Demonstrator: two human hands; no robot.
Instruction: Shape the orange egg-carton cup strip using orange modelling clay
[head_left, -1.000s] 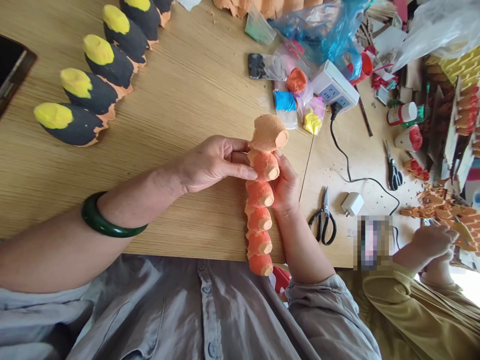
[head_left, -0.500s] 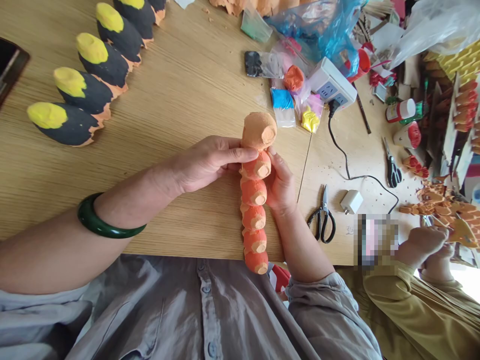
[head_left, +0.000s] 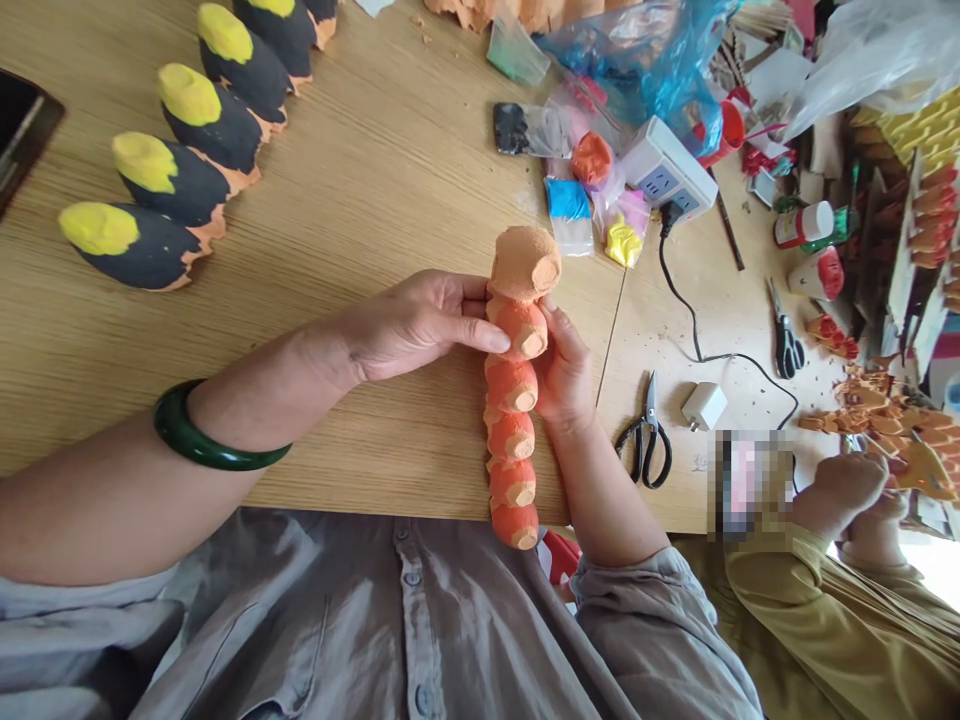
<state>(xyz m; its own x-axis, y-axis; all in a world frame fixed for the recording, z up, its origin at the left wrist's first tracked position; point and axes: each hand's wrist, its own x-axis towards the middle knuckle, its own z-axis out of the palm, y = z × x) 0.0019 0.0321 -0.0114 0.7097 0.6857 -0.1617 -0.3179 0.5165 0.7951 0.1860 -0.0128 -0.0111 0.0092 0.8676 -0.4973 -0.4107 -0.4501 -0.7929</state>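
A knobbly orange strip [head_left: 513, 386] of several joined, rounded pieces stretches from mid-table toward my body. Its far piece is pale orange; the others have a redder orange coating with pale, flat spots. My left hand [head_left: 442, 322] grips the strip from the left, its thumb lying on the second piece from the far end and its other fingers partly hidden behind. On the opposite side, my right hand [head_left: 564, 365] is closed around the strip's edge, thumb up near the far piece, fingers mostly hidden beneath.
Black shapes with yellow tips [head_left: 154, 245] form a row at upper left, near a phone [head_left: 22, 135]. Bagged coloured clay [head_left: 568, 200] lies beside a power strip [head_left: 667, 170]. Black-handled scissors [head_left: 646, 440] and a white charger [head_left: 703, 405] are to the right, near another person's hands [head_left: 851, 480].
My left thumb has slid down from the joint below the far piece onto the second piece. The strip's far end has shifted slightly right. My right hand stays in nearly the same place.
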